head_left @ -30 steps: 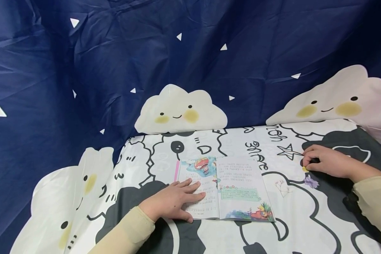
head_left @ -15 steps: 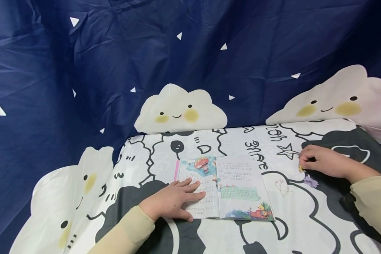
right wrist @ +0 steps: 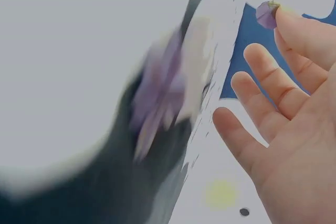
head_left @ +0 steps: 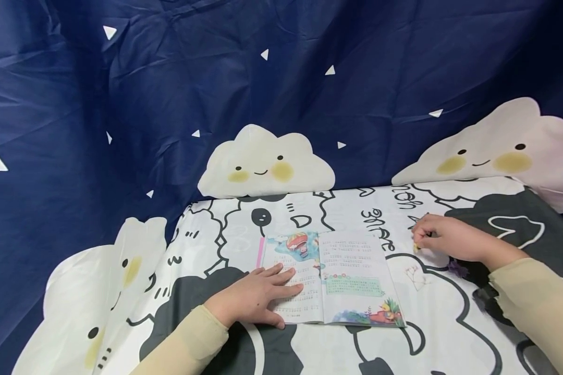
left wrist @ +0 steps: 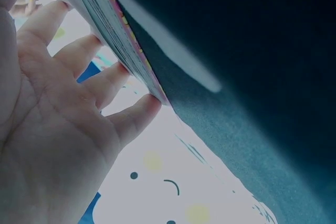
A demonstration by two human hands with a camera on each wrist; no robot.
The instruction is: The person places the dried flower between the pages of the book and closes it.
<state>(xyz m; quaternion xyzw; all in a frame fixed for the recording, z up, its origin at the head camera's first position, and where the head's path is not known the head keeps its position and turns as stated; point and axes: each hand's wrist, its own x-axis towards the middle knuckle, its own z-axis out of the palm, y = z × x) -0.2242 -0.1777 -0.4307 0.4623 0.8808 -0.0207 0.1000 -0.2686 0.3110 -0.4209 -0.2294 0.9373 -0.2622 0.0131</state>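
An open booklet [head_left: 352, 260] with printed text and coloured pictures lies on the patterned cloth. My left hand [head_left: 258, 291] rests on its left page with the fingers spread; the left wrist view shows fingertips touching the page edges [left wrist: 131, 51]. Between thumb and index finger, my right hand [head_left: 450, 237] pinches a small purple-and-yellow flower [right wrist: 266, 15], held to the right of the booklet. The other fingers of that hand are loosely extended. Under the right wrist lies a purple flower [head_left: 457, 268], blurred in the right wrist view. Right of the booklet is a thin pale dried sprig [head_left: 417, 277].
A white cloth [head_left: 328, 349] with black drawings covers the surface. Beyond it hangs a dark blue curtain [head_left: 169, 94] with white triangles. Smiling cloud shapes [head_left: 267, 161] stand along the back and left edges. A pink strip [head_left: 260, 252] shows at the booklet's left edge.
My right hand has moved left toward the booklet, carrying the small flower away from the dark patch of the cloth. The left hand and the booklet have stayed in place.
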